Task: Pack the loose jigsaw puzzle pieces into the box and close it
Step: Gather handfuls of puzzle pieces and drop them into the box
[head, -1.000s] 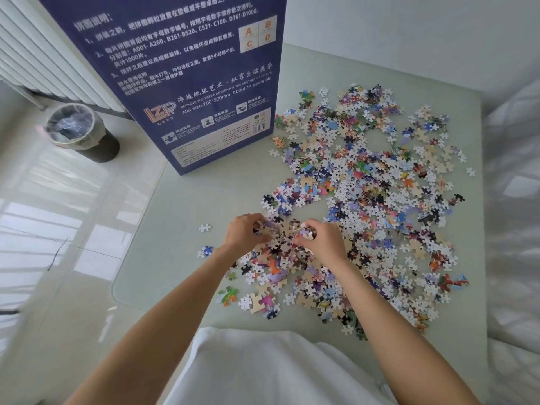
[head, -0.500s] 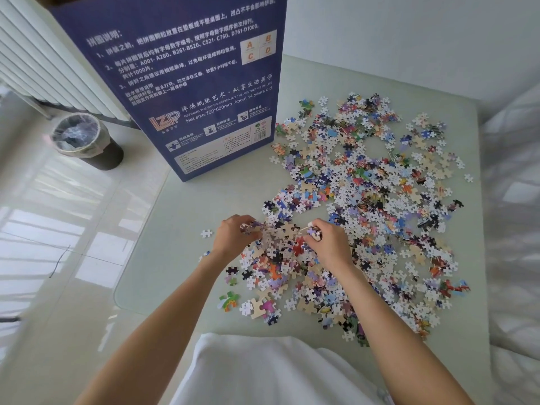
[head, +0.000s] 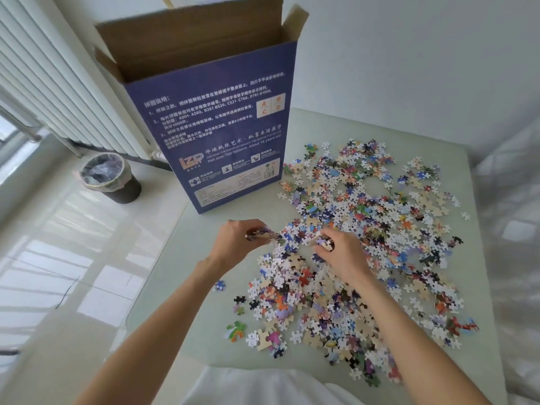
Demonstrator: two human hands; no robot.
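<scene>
A tall blue puzzle box (head: 222,135) stands upright at the table's far left, its top flaps open and its brown inside showing. Loose jigsaw pieces (head: 380,217) lie scattered over most of the pale green table (head: 181,258). My left hand (head: 238,244) is lifted a little above the near edge of the pile and grips a handful of pieces. My right hand (head: 340,255) sits just to its right, fingers curled round another handful. A gap of pieces lies between the two hands.
A dark waste bin (head: 112,178) with a plastic liner stands on the tiled floor left of the table, below a white radiator (head: 58,92). A few stray pieces (head: 235,331) lie near the table's front left. White bedding (head: 514,229) borders the right side.
Both hands have risen from the pile and drawn apart, each holding a bunch of pieces. My head has tilted up, so the box's open top has come into view.
</scene>
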